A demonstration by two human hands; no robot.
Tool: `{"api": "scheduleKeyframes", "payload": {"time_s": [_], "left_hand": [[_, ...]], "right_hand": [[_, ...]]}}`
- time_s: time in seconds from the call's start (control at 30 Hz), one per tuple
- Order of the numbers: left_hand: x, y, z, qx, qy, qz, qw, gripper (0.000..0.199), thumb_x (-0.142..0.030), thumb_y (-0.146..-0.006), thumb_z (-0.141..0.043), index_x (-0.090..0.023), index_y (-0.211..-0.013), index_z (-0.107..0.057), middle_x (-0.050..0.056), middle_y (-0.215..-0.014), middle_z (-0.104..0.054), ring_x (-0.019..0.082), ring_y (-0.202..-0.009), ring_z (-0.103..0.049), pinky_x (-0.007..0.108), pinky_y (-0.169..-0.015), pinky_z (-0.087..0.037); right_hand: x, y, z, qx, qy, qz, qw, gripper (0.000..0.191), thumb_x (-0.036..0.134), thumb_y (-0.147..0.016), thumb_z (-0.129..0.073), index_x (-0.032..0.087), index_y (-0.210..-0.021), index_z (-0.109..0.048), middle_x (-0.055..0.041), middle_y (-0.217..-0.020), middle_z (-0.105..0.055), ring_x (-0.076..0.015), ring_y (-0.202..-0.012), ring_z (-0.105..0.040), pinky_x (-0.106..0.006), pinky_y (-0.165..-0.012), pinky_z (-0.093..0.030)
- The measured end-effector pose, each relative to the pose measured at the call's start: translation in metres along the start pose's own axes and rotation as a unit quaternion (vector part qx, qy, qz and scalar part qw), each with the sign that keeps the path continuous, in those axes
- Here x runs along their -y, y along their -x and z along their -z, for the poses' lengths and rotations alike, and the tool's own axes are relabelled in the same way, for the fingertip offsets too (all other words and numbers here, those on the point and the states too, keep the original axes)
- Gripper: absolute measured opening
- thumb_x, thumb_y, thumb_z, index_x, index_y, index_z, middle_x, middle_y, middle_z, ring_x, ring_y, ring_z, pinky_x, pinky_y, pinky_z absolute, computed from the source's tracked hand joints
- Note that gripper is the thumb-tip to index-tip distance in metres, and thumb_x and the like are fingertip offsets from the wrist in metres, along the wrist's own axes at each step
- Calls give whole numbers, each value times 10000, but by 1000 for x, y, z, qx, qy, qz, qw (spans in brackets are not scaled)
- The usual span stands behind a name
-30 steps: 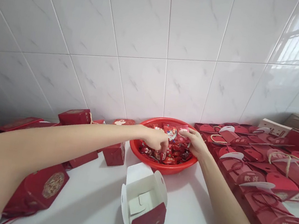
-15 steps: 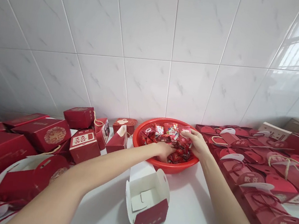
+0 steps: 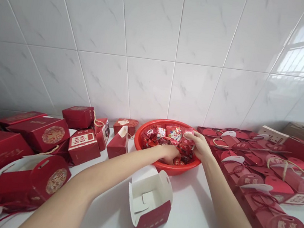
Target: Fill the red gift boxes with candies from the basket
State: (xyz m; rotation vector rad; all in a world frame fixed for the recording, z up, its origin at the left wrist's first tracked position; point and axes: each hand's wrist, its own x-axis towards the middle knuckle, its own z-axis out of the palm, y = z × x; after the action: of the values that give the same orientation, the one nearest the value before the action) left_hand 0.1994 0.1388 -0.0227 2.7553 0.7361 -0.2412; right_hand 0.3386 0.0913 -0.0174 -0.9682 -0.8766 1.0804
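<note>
A red plastic basket [image 3: 151, 121] with a perforated wall holds several small wrapped candies [image 3: 173, 133] in red and pink. My left hand [image 3: 171, 154] reaches into its near side. The fingers curl down among red wrappers, and what they grip is hidden. At the basket's right side my right hand [image 3: 199, 143] has thumb and fingers closed on a pink wrapped candy [image 3: 188, 133]. Just in front of the basket stands an open red gift box [image 3: 152, 220] with a white inside; only a folded white flap shows at its bottom.
Several red gift boxes [image 3: 36, 131] are heaped on the left. Closed red boxes with cord handles [image 3: 266, 207] stand in rows on the right. A brown cardboard box [image 3: 300, 131] sits at the far right. Behind the white table [image 3: 187, 218] rises a tiled wall [image 3: 147, 86].
My left hand has shifted slightly to the right within the candies, its fingers more curled. My right hand stays at the pink candy. The view has shifted a little.
</note>
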Motion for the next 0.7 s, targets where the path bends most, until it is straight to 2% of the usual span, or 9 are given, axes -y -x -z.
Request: {"api": "scheduleKeyframes", "payload": {"time_s": [0.1, 0.2, 0.27, 0.33, 0.43, 0.57, 0.7], "left_hand": [[10, 1, 3, 33, 10, -23, 999, 96, -166, -625, -665, -201, -714, -668, 18, -671, -655, 231, -659, -622, 328, -662, -482], [29, 5, 9, -27, 144, -61, 987, 51, -172, -654, -678, -182, -684, -638, -9, -662, -630, 194, -676, -613, 302, -683, -476], [44, 8, 13, -87, 274, -57, 956, 88, -170, -661, -697, -169, -718, -631, -16, -711, -647, 179, -731, -627, 291, -731, -487], [56, 11, 16, -147, 391, -44, 907, 172, -175, -671, -724, -161, -824, -647, -9, -788, -677, 178, -818, -647, 298, -799, -498], [64, 15, 17, -195, 493, -49, 847, 411, -198, -671, -794, -174, -1059, -661, 27, -950, -715, 203, -964, -660, 346, -921, -487], [64, 15, 15, -200, 544, -60, 813, 597, -210, -625, -862, -197, -1180, -643, 67, -1118, -709, 246, -1094, -640, 410, -1005, -462], [64, 13, 15, -248, 546, -63, 798, 580, -176, -586, -868, -188, -1133, -674, 85, -1213, -686, 261, -1146, -619, 417, -1024, -456]], "right_hand": [[1, 0, -1, -10, -12, 6, 1000, 244, 277, -461, -862, 189, -630, -710, 1, -621, -666, -126, -601, -565, -257, -600, -473], [0, 0, -1, -23, -25, 12, 999, 236, 273, -459, -860, 198, -620, -704, -6, -608, -668, -140, -592, -564, -275, -596, -478], [0, -1, -1, -26, -29, 13, 999, 234, 272, -461, -859, 195, -609, -695, -6, -599, -661, -135, -578, -550, -273, -585, -468], [1, -1, -2, -23, -31, 13, 999, 240, 273, -465, -858, 185, -608, -687, -2, -595, -652, -126, -575, -546, -266, -587, -462], [4, 1, -3, -20, -31, 1, 999, 253, 258, -459, -862, 169, -616, -685, 8, -591, -641, -109, -569, -540, -248, -578, -450], [6, 3, -3, -19, -31, -13, 999, 253, 246, -458, -866, 164, -597, -671, 27, -567, -615, -91, -549, -517, -231, -551, -428], [4, 2, -2, 18, -25, -20, 999, 247, 249, -470, -865, 167, -616, -682, 14, -601, -641, -105, -572, -543, -241, -572, -442]]}}
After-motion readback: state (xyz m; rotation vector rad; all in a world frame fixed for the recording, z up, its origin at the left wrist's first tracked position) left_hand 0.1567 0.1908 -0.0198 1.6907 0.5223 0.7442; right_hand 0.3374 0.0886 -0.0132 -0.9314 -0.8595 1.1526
